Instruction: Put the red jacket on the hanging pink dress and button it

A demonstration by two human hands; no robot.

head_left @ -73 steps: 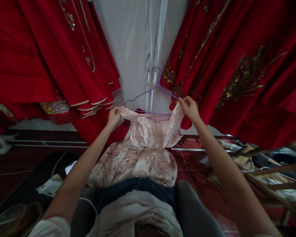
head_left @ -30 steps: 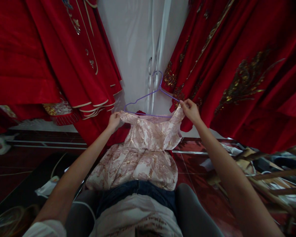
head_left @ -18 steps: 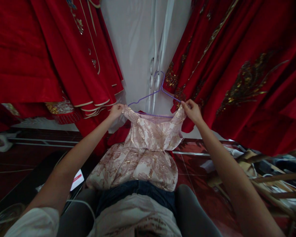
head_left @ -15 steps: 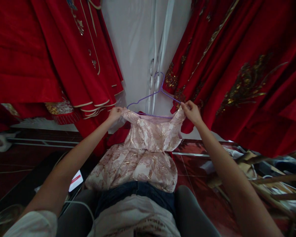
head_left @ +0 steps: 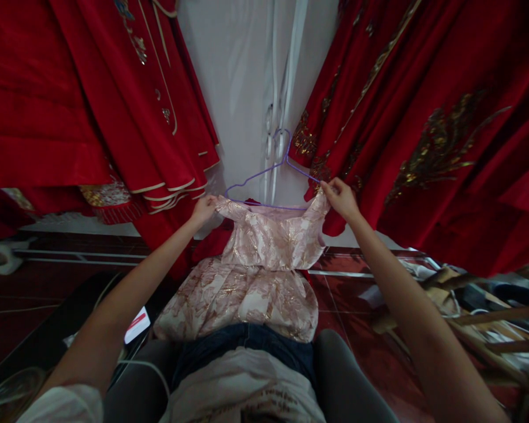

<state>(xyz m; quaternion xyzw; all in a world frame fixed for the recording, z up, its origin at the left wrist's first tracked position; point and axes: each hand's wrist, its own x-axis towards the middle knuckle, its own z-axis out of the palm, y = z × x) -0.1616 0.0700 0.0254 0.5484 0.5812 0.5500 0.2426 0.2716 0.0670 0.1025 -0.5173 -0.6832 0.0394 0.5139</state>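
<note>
A pink and gold brocade dress [head_left: 273, 241] hangs in front of me on a thin purple hanger [head_left: 264, 171], its skirt spread toward my lap. My left hand [head_left: 205, 208] is closed on the dress's left shoulder strap, beside the hanger's left end. With thumb and fingers, my right hand [head_left: 340, 197] pinches the right strap where the hanger's right arm enters it. The hanger's hook stands up above the neckline, and its lower bar crosses inside the neck opening.
Red embroidered garments hang at left [head_left: 127, 106] and right [head_left: 445, 147]. White cabinet doors [head_left: 233, 88] rise behind the hanger. White shoes [head_left: 2, 258] lie at far left, a white-and-red card [head_left: 137, 324] near my left forearm. A wooden rack [head_left: 498, 317] with assorted items stands at right.
My left hand has lowered slightly with its strap, and the hanger has shifted a little to the left. Both hands keep their hold on the dress.
</note>
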